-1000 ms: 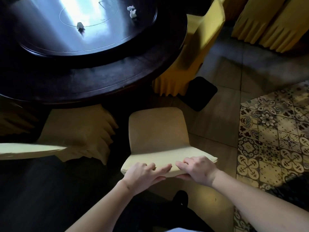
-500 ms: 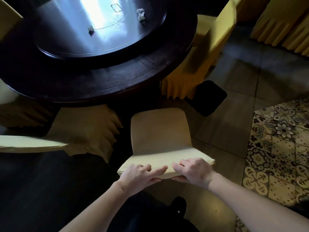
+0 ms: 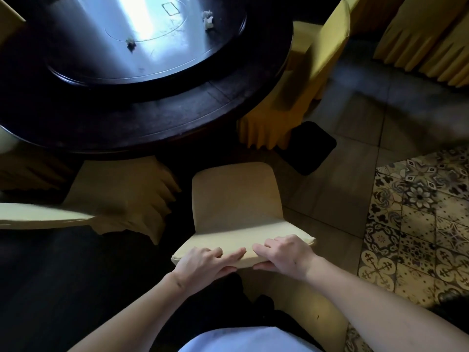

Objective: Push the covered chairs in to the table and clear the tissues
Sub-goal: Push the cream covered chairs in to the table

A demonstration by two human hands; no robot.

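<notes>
**Both hands on the chair back**

The round dark table (image 3: 152, 118) fills the upper left, its raised turntable (image 3: 142, 47) glaring under the light. Around it stand yellow-covered chairs: one on the right (image 3: 299, 97) tucked against the rim, one on my left (image 3: 114, 199) with its skirt partly under the table edge. The chair in front of me (image 3: 236, 201) has its seat just short of the table's rim. My left hand (image 3: 203, 262) grips the top of its backrest, fingers lying over the top and thumb underneath. My right hand (image 3: 286, 255) grips the same edge just beside it, fingers curled over and thumb below. Two crumpled tissues sit on the turntable, one near its right side (image 3: 208, 19), the other closer to the middle (image 3: 130, 43).
</notes>
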